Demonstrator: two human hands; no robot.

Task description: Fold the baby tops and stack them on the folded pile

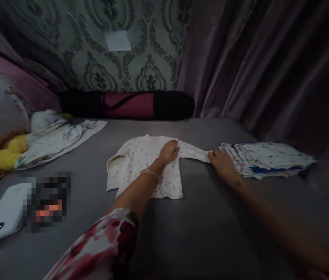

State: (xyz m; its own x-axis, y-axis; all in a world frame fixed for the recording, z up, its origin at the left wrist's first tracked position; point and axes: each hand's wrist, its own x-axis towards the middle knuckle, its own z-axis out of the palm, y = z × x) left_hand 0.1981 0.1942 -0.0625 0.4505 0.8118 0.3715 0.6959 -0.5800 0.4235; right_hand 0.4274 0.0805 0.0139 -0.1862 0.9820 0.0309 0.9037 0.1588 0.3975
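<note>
- A grey sheet [203,241] spreads beneath everything, with a patterned wall [149,23] at twelve o'clock and a purple curtain [225,58] at two.
- Dead centre, the white shirt [142,155] lies flat, one sleeve drawn out toward three o'clock, the other dropped toward seven.
- The left hand [169,151] rests palm-down near the root of the outstretched sleeve, apparently pinning the body against slipping; its underside is hidden, so whether it pinches cloth I cannot tell.
- The right hand [222,164] has its fingers closed on the cuff, seemingly to keep that sleeve straight.
- At three o'clock sits a stack of folded clothes [272,153], perhaps put aside for working room.
- A loose garment [59,142] lies toward ten o'clock.
</note>
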